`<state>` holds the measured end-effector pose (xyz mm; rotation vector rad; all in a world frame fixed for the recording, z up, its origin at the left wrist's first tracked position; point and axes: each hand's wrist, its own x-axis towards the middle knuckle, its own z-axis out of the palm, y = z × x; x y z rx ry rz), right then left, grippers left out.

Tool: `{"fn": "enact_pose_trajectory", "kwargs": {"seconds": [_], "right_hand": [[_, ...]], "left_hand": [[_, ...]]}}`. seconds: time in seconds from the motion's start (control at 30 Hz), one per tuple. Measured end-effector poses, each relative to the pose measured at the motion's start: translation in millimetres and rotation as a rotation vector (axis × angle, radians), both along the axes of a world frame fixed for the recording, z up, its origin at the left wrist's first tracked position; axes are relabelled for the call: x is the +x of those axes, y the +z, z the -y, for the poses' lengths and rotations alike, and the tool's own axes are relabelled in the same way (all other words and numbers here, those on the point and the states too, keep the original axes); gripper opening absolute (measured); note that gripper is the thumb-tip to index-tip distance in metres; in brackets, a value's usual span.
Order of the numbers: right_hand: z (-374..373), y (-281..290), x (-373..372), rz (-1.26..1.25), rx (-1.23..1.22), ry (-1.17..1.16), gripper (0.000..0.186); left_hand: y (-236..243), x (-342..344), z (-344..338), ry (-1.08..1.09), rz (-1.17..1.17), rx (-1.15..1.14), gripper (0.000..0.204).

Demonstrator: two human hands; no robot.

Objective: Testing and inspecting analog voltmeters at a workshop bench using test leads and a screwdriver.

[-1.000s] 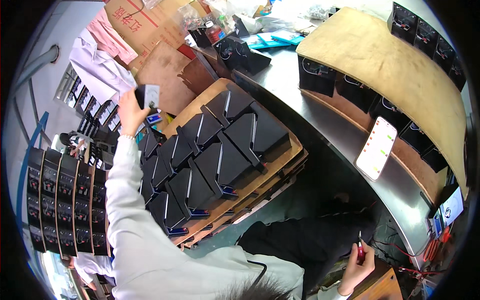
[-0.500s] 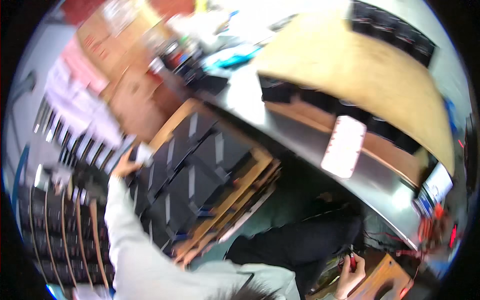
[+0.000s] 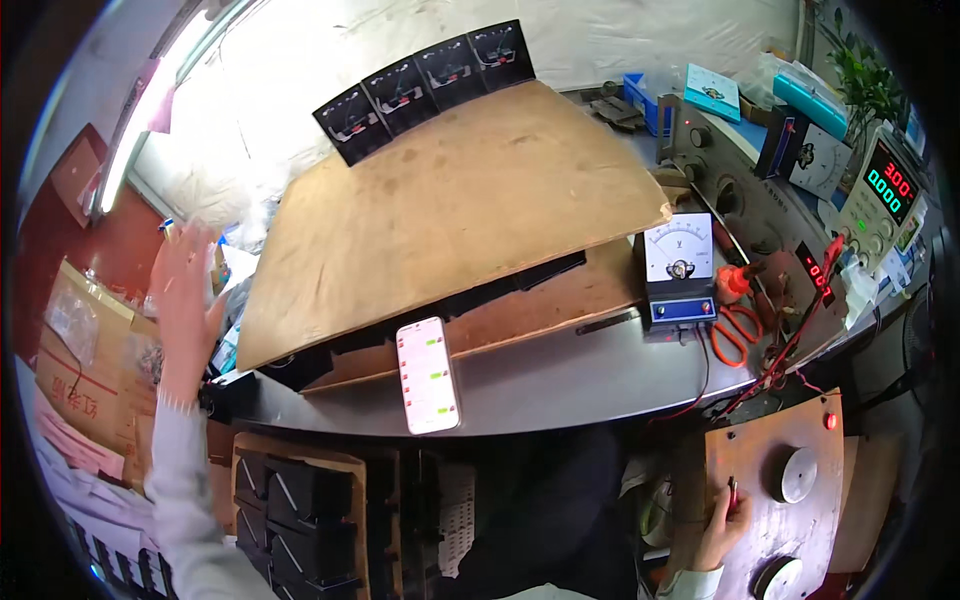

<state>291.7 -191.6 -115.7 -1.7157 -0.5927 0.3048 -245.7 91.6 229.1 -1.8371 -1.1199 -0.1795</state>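
My left hand (image 3: 185,300) is raised at the left, fingers stretched upward and blurred at the tips, with nothing visible in it. Below it, black box-shaped units (image 3: 312,492) with silver strips lie in a wooden tray (image 3: 361,540). At the lower right my right hand (image 3: 725,530) is closed around a small red object (image 3: 733,494), perhaps a tool handle; most of it is hidden. That hand is over a wooden board (image 3: 742,450) bearing two round metal discs (image 3: 797,474). A white-faced analog meter (image 3: 679,262) stands on the bench above it.
A large wooden board (image 3: 450,190) spans the bench, with black panels (image 3: 425,85) standing along its back. A lit phone (image 3: 428,375) leans at the front edge. Orange-handled scissors (image 3: 735,338), red leads and a power supply (image 3: 880,195) are at right; cardboard boxes (image 3: 90,390) at left.
The view has swung to the right. My left hand has left the black units and is raised, without the pale thing near its fingers. The right hand still grips the red object.
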Motion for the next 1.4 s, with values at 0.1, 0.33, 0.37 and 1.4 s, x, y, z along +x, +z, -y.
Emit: {"fn": "enact_pose_trajectory", "kwargs": {"seconds": [0.1, 0.33, 0.37, 1.4], "right_hand": [[-4.3, -9.9, -0.1, -0.018, 0.045, -0.033, 0.010], [-3.5, 5.5, -11.1, -0.041, -0.010, -0.059, 0.012], [-2.8, 7.3, -10.6, -0.003, -0.041, -0.059, 0.013], [-4.1, -1.6, -5.8, 0.031, 0.073, 0.113, 0.010]], "left_hand": [[-9.1, 60.6, -113.6, -0.078, -0.296, -0.047, 0.077], [-59.7, 147.8, -310.9, 0.057, -0.734, 0.119, 0.082], [-63.2, 152.0, -323.4, 0.078, -0.732, 0.121, 0.082], [5.0, 77.5, -77.0, -0.179, 0.127, -0.112, 0.046]]}}
